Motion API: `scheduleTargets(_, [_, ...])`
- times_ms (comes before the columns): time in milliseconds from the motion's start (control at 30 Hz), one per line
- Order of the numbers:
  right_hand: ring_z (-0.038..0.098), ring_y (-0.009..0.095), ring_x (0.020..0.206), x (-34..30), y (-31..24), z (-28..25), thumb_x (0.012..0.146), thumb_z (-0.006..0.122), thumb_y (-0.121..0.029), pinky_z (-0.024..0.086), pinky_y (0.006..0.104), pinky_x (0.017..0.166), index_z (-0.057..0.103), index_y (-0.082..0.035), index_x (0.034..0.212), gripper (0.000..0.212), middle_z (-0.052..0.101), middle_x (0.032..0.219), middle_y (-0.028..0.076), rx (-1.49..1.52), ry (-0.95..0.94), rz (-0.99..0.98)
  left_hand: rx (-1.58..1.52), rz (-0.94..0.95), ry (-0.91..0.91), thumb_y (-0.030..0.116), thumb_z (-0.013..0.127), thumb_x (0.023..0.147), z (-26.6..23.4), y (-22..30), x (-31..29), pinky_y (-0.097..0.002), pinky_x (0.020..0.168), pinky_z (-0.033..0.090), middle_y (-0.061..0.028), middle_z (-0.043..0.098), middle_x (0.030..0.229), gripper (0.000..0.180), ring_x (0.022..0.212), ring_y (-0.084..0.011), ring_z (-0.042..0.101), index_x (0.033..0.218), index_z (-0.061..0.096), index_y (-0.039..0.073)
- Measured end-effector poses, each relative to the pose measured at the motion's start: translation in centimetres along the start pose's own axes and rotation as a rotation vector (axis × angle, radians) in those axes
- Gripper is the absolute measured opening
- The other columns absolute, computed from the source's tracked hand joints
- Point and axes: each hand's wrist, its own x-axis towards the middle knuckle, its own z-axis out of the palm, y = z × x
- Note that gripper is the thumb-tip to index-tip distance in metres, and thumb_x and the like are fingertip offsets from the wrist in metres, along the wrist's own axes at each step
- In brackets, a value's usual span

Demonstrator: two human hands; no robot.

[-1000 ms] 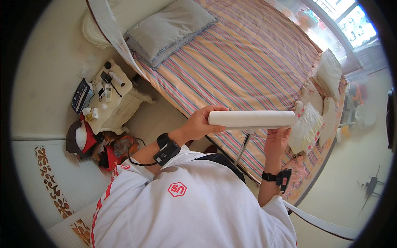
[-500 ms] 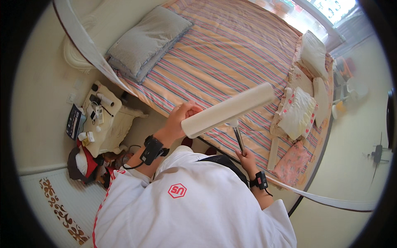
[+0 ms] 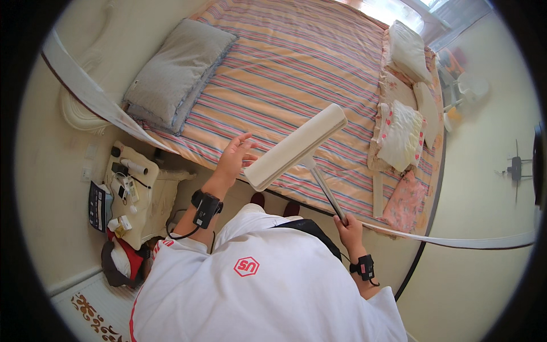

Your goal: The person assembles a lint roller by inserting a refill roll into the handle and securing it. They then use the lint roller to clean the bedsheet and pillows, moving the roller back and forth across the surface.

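My right hand (image 3: 349, 231) is closed around the lower end of the metal handle of a T-shaped tool (image 3: 298, 147). Its head is a long, thick white bar with a groove along one side, held tilted above the bed. I cannot make out its exact kind. Near the bar's lower left end is my left hand (image 3: 233, 158), fingers spread and holding nothing, just apart from the bar. Below both lies the bed (image 3: 273, 74), covered with an orange, pink and blue striped sheet. Each wrist wears a black strapped device.
Grey pillows (image 3: 171, 74) lie at the bed's left. Folded white and floral bedding (image 3: 401, 134) and a pink cloth (image 3: 404, 199) are on its right. A cream nightstand (image 3: 148, 205) with small items stands at left. A white band (image 3: 102, 105) curves across the bed's near side.
My left hand has come away from the bar's end and spread its fingers. The tool has tilted more steeply, with more of its handle showing. The view has shifted slightly.
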Motion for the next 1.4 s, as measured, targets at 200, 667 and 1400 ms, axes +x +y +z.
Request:
scheduleTargets(200, [0.037, 0.021, 0.048, -2.0, -2.7, 1.1, 0.081, 0.075, -0.024, 0.037, 0.0322, 0.047, 0.044, -0.004, 0.065, 0.04, 0.043, 0.054, 0.011, -0.061, 0.079, 0.031, 0.258, 0.148, -0.425, 0.031, 0.058, 0.095, -2.2, 1.7, 0.0, -0.0272, 0.08, 0.051, -0.0088, 0.062, 0.108, 0.049, 0.09, -0.0118, 0.061, 0.135, 0.043, 0.006])
scheduleTargets(667, [0.03, 0.016, 0.051, -5.6, -4.1, 2.4, 0.083, 0.074, -0.022, 0.031, 0.0315, 0.046, 0.039, -0.004, 0.064, 0.044, 0.032, 0.054, 0.006, -0.02, 0.175, 0.221, 0.039, -0.208, -0.544, 0.03, 0.058, 0.095, -2.8, 2.8, 1.0, -0.0294, 0.088, 0.051, -0.0088, 0.062, 0.117, 0.054, 0.101, -0.0142, 0.062, 0.138, 0.042, 0.001])
scheduleTargets(1400, [0.027, 0.018, 0.054, -5.0, -4.1, 4.2, 0.089, 0.07, -0.025, 0.03, 0.032, 0.048, 0.034, -0.005, 0.065, 0.047, 0.028, 0.058, 0.006, -0.089, 0.342, 0.108, -0.04, 0.119, -0.398, 0.007, 0.073, 0.083, -0.3, 1.3, -0.5, -0.0288, 0.093, 0.05, -0.0085, 0.058, 0.123, 0.052, 0.111, -0.0157, 0.058, 0.13, 0.049, 0.004])
